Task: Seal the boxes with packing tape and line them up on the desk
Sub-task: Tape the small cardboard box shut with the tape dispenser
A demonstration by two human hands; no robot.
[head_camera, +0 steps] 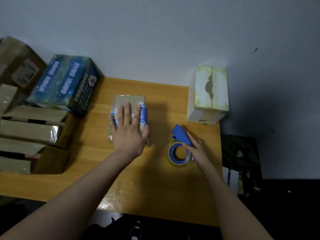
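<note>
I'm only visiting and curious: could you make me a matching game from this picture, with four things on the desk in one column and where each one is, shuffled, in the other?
Things
1. small brown box
2. tape dispenser
3. pale box
4. dark blue box

Places
A. at the far right corner of the desk
B. tilted on top of the brown boxes at the left
C. under the flat left hand
D. held by the right hand

Pairs: 1-C, 2-D, 3-A, 4-B
</note>
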